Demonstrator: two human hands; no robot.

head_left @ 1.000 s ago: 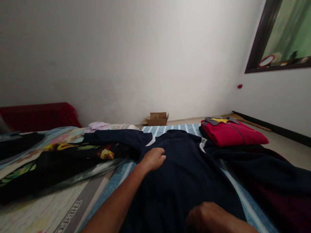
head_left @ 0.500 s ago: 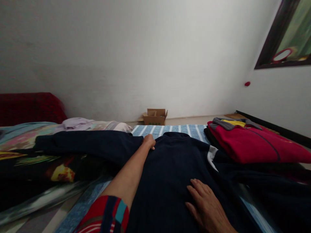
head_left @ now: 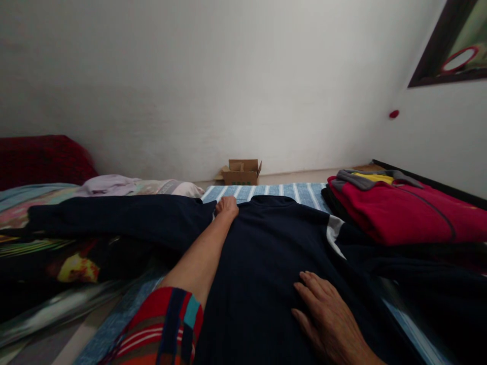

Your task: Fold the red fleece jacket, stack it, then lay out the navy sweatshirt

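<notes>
A dark navy jacket with a white shoulder stripe lies spread out, collar away from me and sleeves out to both sides. My left hand is closed on it at the left shoulder, left of the collar. Lower down, my right hand rests palm down on the body of the jacket, its fingers stretched and apart. The left sleeve lies over a black patterned cloth. My left forearm covers part of the jacket, and its lower edge is out of view.
A pile of folded clothes with a red garment on top sits to the right. Beneath the jacket is a blue striped sheet. An open cardboard box stands by the wall. Pale bedding and a dark red cover are on the left.
The view has tilted down slightly. My left hand keeps its grip on the shoulder, and the left sleeve reaches a little farther left. My right hand stays flat on the jacket.
</notes>
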